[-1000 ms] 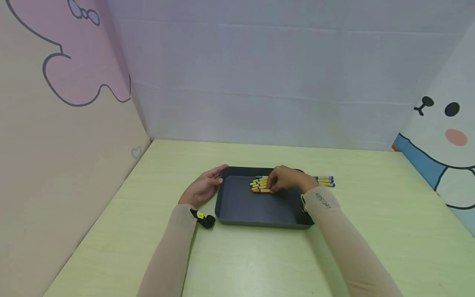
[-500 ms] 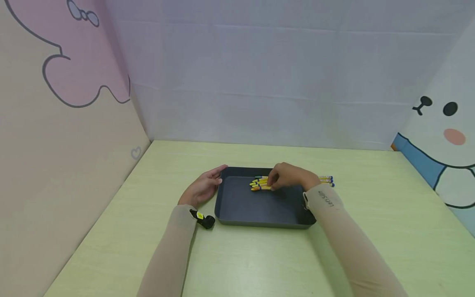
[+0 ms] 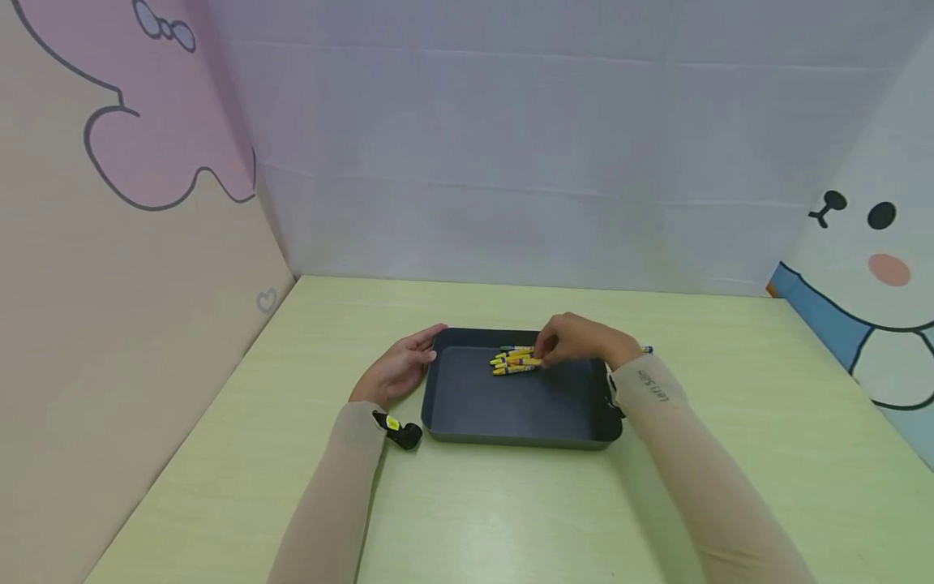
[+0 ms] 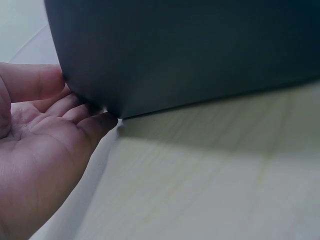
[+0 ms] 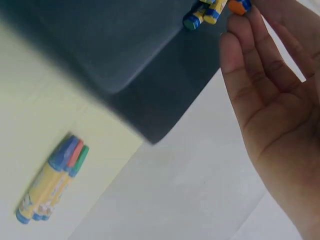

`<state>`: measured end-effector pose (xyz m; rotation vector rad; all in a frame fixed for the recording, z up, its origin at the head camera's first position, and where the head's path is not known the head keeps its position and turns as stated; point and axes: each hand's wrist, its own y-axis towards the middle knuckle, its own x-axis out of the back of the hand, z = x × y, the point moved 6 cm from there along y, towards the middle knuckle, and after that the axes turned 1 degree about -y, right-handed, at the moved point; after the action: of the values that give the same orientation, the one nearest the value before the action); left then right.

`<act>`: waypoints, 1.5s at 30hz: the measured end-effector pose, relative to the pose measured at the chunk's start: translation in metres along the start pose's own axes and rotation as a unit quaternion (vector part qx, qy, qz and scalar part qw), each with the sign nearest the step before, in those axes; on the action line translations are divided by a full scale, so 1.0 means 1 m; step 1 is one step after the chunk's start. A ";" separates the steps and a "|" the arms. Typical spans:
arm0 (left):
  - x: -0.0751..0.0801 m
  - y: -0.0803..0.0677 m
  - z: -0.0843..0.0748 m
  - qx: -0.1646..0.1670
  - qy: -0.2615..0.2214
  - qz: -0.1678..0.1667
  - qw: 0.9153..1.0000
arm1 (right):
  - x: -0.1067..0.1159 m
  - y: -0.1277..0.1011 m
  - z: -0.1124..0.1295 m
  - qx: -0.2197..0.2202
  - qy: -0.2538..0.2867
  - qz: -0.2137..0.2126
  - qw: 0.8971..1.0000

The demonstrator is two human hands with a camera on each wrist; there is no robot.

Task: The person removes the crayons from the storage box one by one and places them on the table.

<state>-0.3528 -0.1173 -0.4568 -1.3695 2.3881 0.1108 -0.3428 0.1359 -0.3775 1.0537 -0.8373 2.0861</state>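
Observation:
My left hand [image 3: 397, 373] is at the left side of a dark grey tray [image 3: 489, 414], with the thumb at its rim. In the left wrist view the thumb and fingertips hold the tray's corner, some fingertips hidden behind it. My right hand [image 3: 576, 339] reaches over the tray's far right part and pinches a yellow-wrapped crayon; its orange end [image 5: 239, 6] shows in the right wrist view. Beside it, several yellow-wrapped crayons [image 3: 513, 370] lie side by side in the tray, pointing left, partly covered by the fingers.
Three crayons [image 5: 52, 180] with blue, red and green tips lie together on the light wooden table [image 3: 496, 519], right of the tray. In the head view the right forearm mostly hides them. A pale cloth wall [image 3: 467, 162] stands behind the table, with printed side walls.
My right hand has shifted slightly right and away from me, its fingers moving from the nearest crayon in the row to one farther up. The left hand and tray stay in place.

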 end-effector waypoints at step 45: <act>-0.003 -0.003 -0.003 -0.005 0.011 0.006 1.000 | 0.033 -0.062 -0.052 -0.010 -0.022 -0.065 0.998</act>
<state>-0.3500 -0.1172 -0.4526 -1.3674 2.4172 0.1116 -0.3327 0.2207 -0.3591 1.1178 -0.7873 1.9485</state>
